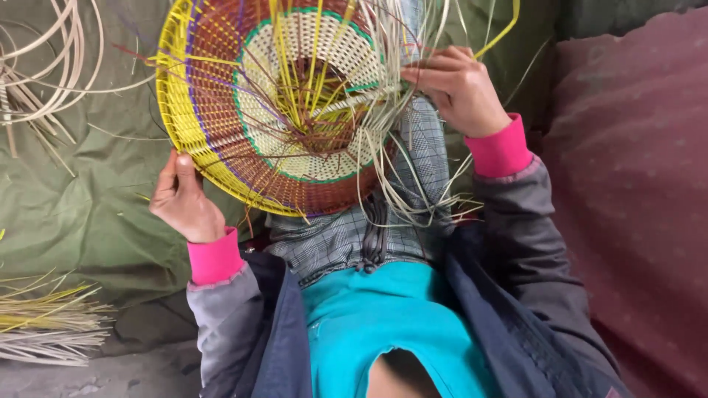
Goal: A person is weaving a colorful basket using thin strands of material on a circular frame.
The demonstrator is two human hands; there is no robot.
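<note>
The round woven basket [280,110] sits tipped up on the person's lap. It has rings of yellow, brown, green and cream. The left hand [184,195] grips its yellow rim. The right hand [457,85] is pinched shut on loose pale strips [398,147] that hang over the basket. More strips [44,324] lie on the green cloth [81,214] nearby.

Basket-weaving workspace: loose cane strips [37,74] on green tarp [88,214], half-woven basket [273,110].
</note>
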